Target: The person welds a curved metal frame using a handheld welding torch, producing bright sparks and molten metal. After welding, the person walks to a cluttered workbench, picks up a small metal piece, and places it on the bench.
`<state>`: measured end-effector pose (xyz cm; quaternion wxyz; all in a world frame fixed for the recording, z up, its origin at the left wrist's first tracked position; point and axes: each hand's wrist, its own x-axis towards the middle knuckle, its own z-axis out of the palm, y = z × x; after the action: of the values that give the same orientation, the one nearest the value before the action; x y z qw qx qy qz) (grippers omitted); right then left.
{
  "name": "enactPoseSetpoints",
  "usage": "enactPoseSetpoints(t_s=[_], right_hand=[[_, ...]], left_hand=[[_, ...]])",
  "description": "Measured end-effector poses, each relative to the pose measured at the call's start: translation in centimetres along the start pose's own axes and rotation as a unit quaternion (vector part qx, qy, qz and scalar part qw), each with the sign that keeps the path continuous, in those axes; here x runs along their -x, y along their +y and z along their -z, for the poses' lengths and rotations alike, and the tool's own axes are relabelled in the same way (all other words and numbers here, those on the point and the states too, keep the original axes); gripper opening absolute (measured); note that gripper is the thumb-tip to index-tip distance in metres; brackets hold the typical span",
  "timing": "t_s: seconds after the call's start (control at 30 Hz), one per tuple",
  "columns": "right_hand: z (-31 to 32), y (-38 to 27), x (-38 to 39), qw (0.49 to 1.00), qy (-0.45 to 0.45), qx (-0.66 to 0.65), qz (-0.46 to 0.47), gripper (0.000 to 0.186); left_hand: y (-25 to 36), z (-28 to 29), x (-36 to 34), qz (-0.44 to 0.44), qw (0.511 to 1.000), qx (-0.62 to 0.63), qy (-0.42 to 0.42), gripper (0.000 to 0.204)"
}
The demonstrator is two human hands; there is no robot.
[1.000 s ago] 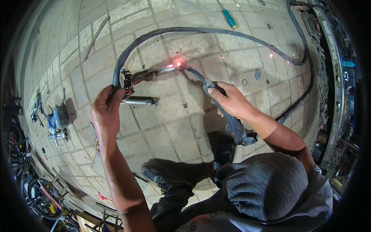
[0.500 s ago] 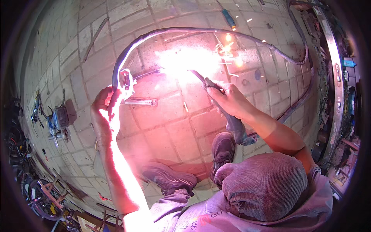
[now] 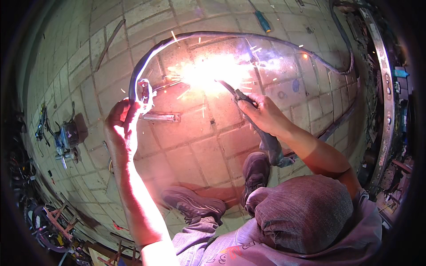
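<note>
My left hand [image 3: 124,117] is closed around a thick black cable [image 3: 153,48], which arches away from it to the right. Beside those fingers is a brightly lit, clamp-like metal piece [image 3: 144,91], its details washed out. A thin rod [image 3: 166,85] runs from there into a white welding glare [image 3: 213,74] throwing sparks. My right hand [image 3: 262,113] grips a dark handled tool [image 3: 270,148], whose narrow bent tip reaches the glare's lower right edge. The glare hides where rod and tip end. Below it, a short metal bar [image 3: 162,117] lies on the floor.
A teal-handled screwdriver [image 3: 262,21] and a flat strip [image 3: 110,44] lie on the brick floor. Left is a grey-blue metal device [image 3: 69,135]. Along the right runs a long metal rail [image 3: 385,84]. My shoes [image 3: 256,170] are below; a grey cloth-covered round shape [image 3: 306,213] fills the lower right.
The glare has shrunk, with more sparks fanning around it and bluish haze to its right. Bright spatter near the screwdriver has faded. Both hands keep nearly the same place and grip.
</note>
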<state>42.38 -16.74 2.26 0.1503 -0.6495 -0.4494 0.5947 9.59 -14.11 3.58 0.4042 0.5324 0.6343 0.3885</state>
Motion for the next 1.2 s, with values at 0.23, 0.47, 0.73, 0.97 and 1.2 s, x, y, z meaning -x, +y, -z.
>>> enactPoseSetpoints(t_s=[0.23,0.47,0.73,0.97,1.2], right_hand=[[0.3,-0.5,1.7,0.998,-0.010,-0.044,-0.042,0.036],[0.2,-0.8,1.4,0.999,-0.001,-0.017,-0.043,0.033],[0.0,-1.0,0.7,0.999,0.004,0.013,-0.044,0.032],[0.0,-0.1,0.1,1.000,0.014,0.004,-0.014,0.033],[0.0,0.3,-0.2,0.998,0.019,0.040,-0.050,0.036]], left_hand=[[1.3,-0.5,0.4,0.010,0.997,-0.071,0.024,0.019],[0.5,-0.4,0.2,0.040,0.998,-0.038,0.025,0.019],[1.1,-0.4,0.4,0.013,0.996,-0.084,0.026,0.018],[-0.5,0.4,-0.1,0.047,0.996,0.072,-0.007,0.016],[1.0,-0.3,0.2,0.022,0.999,-0.031,0.017,0.012]])
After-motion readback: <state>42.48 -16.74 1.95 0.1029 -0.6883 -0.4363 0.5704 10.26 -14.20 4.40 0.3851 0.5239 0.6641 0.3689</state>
